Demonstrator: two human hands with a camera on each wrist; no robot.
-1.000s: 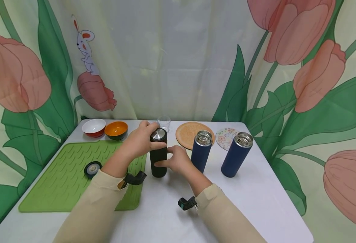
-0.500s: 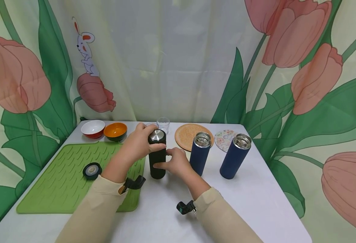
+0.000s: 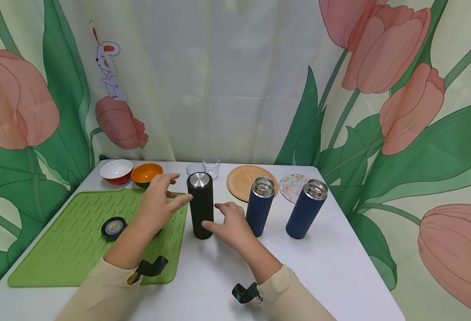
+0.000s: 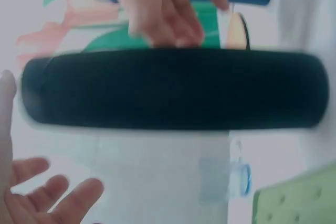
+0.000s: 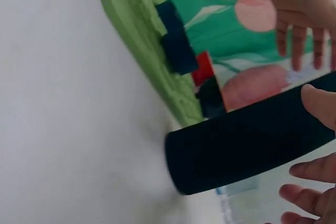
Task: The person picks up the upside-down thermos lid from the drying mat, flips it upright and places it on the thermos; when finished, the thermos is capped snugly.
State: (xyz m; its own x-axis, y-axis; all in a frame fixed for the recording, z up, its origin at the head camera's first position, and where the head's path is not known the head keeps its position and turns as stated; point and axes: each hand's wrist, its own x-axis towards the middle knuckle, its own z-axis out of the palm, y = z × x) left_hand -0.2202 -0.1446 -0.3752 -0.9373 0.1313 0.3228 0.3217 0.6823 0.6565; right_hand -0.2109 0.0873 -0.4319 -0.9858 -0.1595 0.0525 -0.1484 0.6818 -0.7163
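A black thermos bottle (image 3: 201, 209) with a silver-topped lid stands upright on the table, just right of the green mat. My left hand (image 3: 161, 203) is to its left with spread fingers, the thumb tip close to the bottle's side. On the other side, my right hand (image 3: 231, 223) has its thumb at the bottle's lower right edge. Its other fingers are apart from the bottle in the right wrist view, where the black bottle (image 5: 252, 137) crosses the frame. Two blue thermos bottles, a near one (image 3: 260, 207) and a farther-right one (image 3: 305, 209), stand lidless to the right.
The green mat (image 3: 71, 245) covers the table's left part, with a dark round lid (image 3: 113, 228) on it. Behind are a white-and-red bowl (image 3: 116, 170), an orange bowl (image 3: 146, 173), clear glasses (image 3: 212, 167), a round wooden board (image 3: 243, 178) and a floral disc (image 3: 291, 186).
My left hand has let go of the black bottle's lid and moved left. My right hand has loosened from the bottle's side. The bottle stays standing; the head view has shifted slightly.
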